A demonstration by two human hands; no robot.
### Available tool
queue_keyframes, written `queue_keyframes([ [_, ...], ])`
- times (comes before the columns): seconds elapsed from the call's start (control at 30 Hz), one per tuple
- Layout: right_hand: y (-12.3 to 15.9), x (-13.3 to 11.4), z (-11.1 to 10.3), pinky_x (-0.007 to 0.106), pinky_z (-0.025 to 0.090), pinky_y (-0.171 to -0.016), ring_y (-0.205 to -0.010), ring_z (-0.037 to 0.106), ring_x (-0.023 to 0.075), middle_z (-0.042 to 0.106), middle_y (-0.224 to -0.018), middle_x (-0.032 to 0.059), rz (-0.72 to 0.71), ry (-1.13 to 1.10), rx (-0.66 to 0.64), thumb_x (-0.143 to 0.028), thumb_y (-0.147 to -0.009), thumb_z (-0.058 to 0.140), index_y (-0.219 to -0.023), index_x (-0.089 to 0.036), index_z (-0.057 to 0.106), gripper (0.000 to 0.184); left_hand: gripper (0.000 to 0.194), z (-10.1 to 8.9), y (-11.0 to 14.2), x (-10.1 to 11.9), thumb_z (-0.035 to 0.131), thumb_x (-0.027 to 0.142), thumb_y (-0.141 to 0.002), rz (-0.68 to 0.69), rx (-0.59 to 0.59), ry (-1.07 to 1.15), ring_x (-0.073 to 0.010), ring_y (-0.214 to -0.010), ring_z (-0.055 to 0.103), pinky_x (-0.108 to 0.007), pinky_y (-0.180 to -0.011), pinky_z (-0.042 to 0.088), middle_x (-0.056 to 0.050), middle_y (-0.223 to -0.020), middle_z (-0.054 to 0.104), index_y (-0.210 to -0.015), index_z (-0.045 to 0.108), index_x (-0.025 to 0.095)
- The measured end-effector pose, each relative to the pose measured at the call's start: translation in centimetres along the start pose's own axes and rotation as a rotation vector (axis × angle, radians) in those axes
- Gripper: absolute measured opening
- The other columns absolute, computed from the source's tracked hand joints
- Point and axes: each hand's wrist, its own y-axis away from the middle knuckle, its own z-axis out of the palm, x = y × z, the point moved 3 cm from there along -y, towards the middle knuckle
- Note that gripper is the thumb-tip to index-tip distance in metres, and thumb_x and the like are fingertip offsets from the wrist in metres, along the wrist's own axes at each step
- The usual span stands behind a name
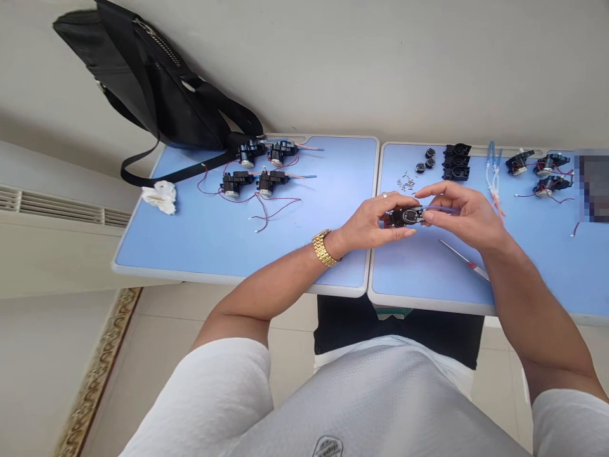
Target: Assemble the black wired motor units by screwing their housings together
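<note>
My left hand (pixel 366 222) and my right hand (pixel 457 212) meet over the blue table top (pixel 419 279), both gripping a small black motor unit (pixel 406 217) with red wires. A clear tube (pixel 440 208) runs from it beneath my right fingers. Nearest my right wrist, a red-handled screwdriver (pixel 469 265) lies on the table. Just beyond my hands are a small pile of screws (pixel 405 182), several round black parts (pixel 425 162) and stacked black housings (pixel 457 162). Left of my hands sit several wired black units (pixel 252 178).
Further right lie clear tubes with pink ends (pixel 493 178) and several wired black units (pixel 547 171). A black bag (pixel 162 82) rests on the far left table corner, with crumpled white tissue (pixel 159 197) nearby. A wall radiator (pixel 57 206) stands left of the table.
</note>
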Motion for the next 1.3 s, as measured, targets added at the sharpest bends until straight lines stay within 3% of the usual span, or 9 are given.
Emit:
queue_keyframes([
  [0.13, 0.0, 0.2, -0.1, 0.041, 0.061, -0.084, -0.091, 0.077, 0.0231, 0.079, -0.093, 0.0021, -0.039, 0.119, 0.012, -0.044, -0.093, 0.084, -0.124, -0.031, 0.080, 0.034, 0.045, -0.4, -0.2, -0.1, 0.082, 0.051, -0.099, 0.070, 0.022, -0.103, -0.0168, -0.089, 0.068, -0.028, -0.078, 0.053, -0.009, -0.107, 0.080, -0.133, 0.079, 0.021],
  [0.3, 0.5, -1.2, 0.3, 0.054, 0.060, -0.104, -0.119, 0.074, 0.0304, 0.083, -0.124, 0.0074, -0.437, 0.428, 0.128, -0.038, -0.098, 0.080, -0.122, -0.034, 0.084, 0.024, 0.049, -0.8, -0.4, -0.5, 0.075, 0.058, -0.101, 0.005, 0.007, -0.128, -0.0158, -0.078, 0.063, -0.028, -0.073, 0.050, -0.008, -0.098, 0.077, -0.131, 0.080, 0.020],
  [0.4, 0.5, -1.2, 0.7, 0.056, 0.060, -0.106, -0.117, 0.075, 0.0304, 0.083, -0.120, 0.0073, -0.592, 0.523, 0.178, -0.033, -0.102, 0.078, -0.119, -0.036, 0.086, 0.019, 0.048, -0.8, -0.4, -0.3, 0.075, 0.059, -0.102, 0.007, 0.004, -0.116, -0.0145, -0.075, 0.062, -0.027, -0.071, 0.049, -0.008, -0.097, 0.078, -0.128, 0.080, 0.018],
  [0.7, 0.8, -0.2, 1.7, 0.048, 0.065, -0.097, -0.115, 0.076, 0.0285, 0.082, -0.104, 0.0046, -0.821, 0.720, 0.245, -0.018, -0.100, 0.081, -0.121, -0.029, 0.081, 0.024, 0.048, -0.6, -0.1, 0.2, 0.075, 0.060, -0.103, 0.004, -0.026, -0.144, -0.0154, -0.084, 0.068, -0.027, -0.079, 0.052, -0.007, -0.101, 0.079, -0.127, 0.078, 0.018],
  [0.93, 1.1, -0.7, 1.9, 0.046, 0.067, -0.094, -0.116, 0.077, 0.0279, 0.084, -0.106, 0.0032, -0.829, 0.733, 0.231, -0.016, -0.101, 0.079, -0.119, -0.031, 0.082, 0.024, 0.050, -0.4, -0.1, 0.3, 0.075, 0.064, -0.103, -0.066, -0.074, -0.079, -0.0139, -0.079, 0.066, -0.027, -0.075, 0.051, -0.006, -0.100, 0.081, -0.123, 0.079, 0.018],
  [1.1, 0.9, -0.6, 1.8, 0.047, 0.067, -0.091, -0.116, 0.078, 0.0286, 0.085, -0.103, 0.0035, -0.764, 0.676, 0.214, -0.020, -0.102, 0.079, -0.113, -0.031, 0.086, 0.017, 0.050, -0.3, -0.2, 0.4, 0.076, 0.065, -0.102, -0.043, -0.078, -0.040, -0.0131, -0.077, 0.065, -0.026, -0.072, 0.049, -0.005, -0.097, 0.081, -0.120, 0.079, 0.018],
  [1.23, 0.5, -0.8, 1.0, 0.047, 0.067, -0.092, -0.104, 0.082, 0.0274, 0.086, -0.103, 0.0031, -0.700, 0.567, 0.172, -0.029, -0.100, 0.083, -0.113, -0.031, 0.088, 0.014, 0.052, -0.1, -0.3, 0.1, 0.072, 0.066, -0.103, 0.010, -0.090, -0.079, -0.0152, -0.082, 0.068, -0.028, -0.077, 0.051, -0.007, -0.100, 0.081, -0.123, 0.079, 0.018],
  [1.3, 0.7, -1.4, 0.0, 0.046, 0.067, -0.092, -0.102, 0.083, 0.0263, 0.087, -0.106, 0.0032, -0.646, 0.535, 0.232, -0.030, -0.102, 0.082, -0.116, -0.031, 0.088, 0.016, 0.053, 0.1, -0.3, 0.0, 0.073, 0.066, -0.103, 0.014, -0.111, -0.098, -0.0161, -0.083, 0.069, -0.029, -0.079, 0.052, -0.008, -0.102, 0.081, -0.126, 0.079, 0.019],
])
